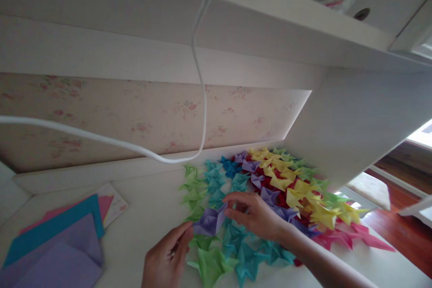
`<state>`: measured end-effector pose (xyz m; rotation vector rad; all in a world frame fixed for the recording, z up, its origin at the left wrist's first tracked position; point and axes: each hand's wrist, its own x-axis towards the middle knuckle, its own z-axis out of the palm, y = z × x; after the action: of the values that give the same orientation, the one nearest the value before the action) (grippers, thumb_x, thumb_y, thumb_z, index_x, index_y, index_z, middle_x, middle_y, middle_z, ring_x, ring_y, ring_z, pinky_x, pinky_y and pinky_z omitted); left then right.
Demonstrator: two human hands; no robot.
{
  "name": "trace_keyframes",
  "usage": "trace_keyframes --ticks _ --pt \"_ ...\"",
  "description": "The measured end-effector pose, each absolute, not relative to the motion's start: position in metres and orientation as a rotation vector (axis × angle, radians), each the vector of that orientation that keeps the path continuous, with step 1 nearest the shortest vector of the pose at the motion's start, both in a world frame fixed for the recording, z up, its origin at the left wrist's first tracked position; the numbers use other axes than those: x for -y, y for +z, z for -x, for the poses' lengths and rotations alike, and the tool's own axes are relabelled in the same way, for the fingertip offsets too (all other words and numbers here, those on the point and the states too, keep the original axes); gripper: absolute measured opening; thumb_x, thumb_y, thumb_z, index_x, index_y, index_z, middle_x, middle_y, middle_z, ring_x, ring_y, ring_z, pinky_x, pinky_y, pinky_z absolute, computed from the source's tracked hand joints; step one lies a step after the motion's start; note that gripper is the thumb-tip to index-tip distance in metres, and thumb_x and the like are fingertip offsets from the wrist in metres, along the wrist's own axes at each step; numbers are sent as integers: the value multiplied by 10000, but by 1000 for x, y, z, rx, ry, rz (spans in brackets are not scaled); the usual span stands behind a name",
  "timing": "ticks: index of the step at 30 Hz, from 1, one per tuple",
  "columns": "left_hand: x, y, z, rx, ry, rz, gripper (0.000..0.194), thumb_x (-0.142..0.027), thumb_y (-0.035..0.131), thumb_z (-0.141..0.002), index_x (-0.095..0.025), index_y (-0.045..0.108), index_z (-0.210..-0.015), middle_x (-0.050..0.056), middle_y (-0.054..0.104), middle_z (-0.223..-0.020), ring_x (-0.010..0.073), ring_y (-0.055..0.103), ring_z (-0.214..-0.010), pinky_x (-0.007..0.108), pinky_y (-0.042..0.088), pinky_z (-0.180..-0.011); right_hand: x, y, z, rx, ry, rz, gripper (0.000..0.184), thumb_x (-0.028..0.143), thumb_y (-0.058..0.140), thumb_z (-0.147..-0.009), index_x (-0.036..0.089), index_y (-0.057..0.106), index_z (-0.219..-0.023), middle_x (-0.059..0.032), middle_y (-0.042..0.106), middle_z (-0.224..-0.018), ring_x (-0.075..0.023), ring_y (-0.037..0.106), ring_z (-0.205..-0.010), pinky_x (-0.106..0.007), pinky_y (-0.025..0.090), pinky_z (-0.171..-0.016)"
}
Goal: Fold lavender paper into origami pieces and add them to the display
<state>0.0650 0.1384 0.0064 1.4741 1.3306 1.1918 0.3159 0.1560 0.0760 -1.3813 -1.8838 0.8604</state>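
A purple origami crane [209,222] is between my hands, above rows of other folded paper cranes on the white desk. My left hand [168,256] pinches its left tip between thumb and fingers. The fingers of my right hand [251,215] are closed on its right tip. Beneath and beside it lie light green cranes [214,264] and teal cranes [249,258]. Further right are yellow cranes [293,193], more purple ones and pink ones [340,236], with dark red paper showing among them.
Purple paper sheets [57,256], one of them partly folded, lie at the left with blue paper [56,227] and pink paper. A white cable [135,147] hangs in front of the flowered wall [151,117]. A shelf [151,13] overhangs the desk, and a side panel [364,121] stands at right.
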Motion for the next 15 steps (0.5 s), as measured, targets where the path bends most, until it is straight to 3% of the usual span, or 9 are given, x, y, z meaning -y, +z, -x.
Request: trace_keyframes --ticks 8,13,15 --pt "-142 14 -65 -1423 1202 -1519 339 -464 610 -873 -222 779 -1037 47 816 -799 206 761 -620 251 624 -629 -164 98 -322 2286 654 1274 236 276 545 -948 253 778 -921 -25 764 -833 -187 680 -754 -253 486 -693" --pt "-138 10 -63 -1379 1159 -1504 402 -494 647 -837 -233 720 -1135 82 783 -1101 234 776 -823 268 630 -690 -181 103 -334 2347 489 1435 291 237 500 -955 261 776 -865 -23 764 -842 -196 678 -802 -266 488 -748" --pt "-127 0 -59 -1400 1189 -1455 421 -527 633 -833 -238 716 -1128 87 780 -1111 236 772 -841 268 632 -674 -198 105 -344 2321 420 1485 279 222 502 -948 248 772 -884 -35 763 -919 -210 672 -886 -289 488 -816"
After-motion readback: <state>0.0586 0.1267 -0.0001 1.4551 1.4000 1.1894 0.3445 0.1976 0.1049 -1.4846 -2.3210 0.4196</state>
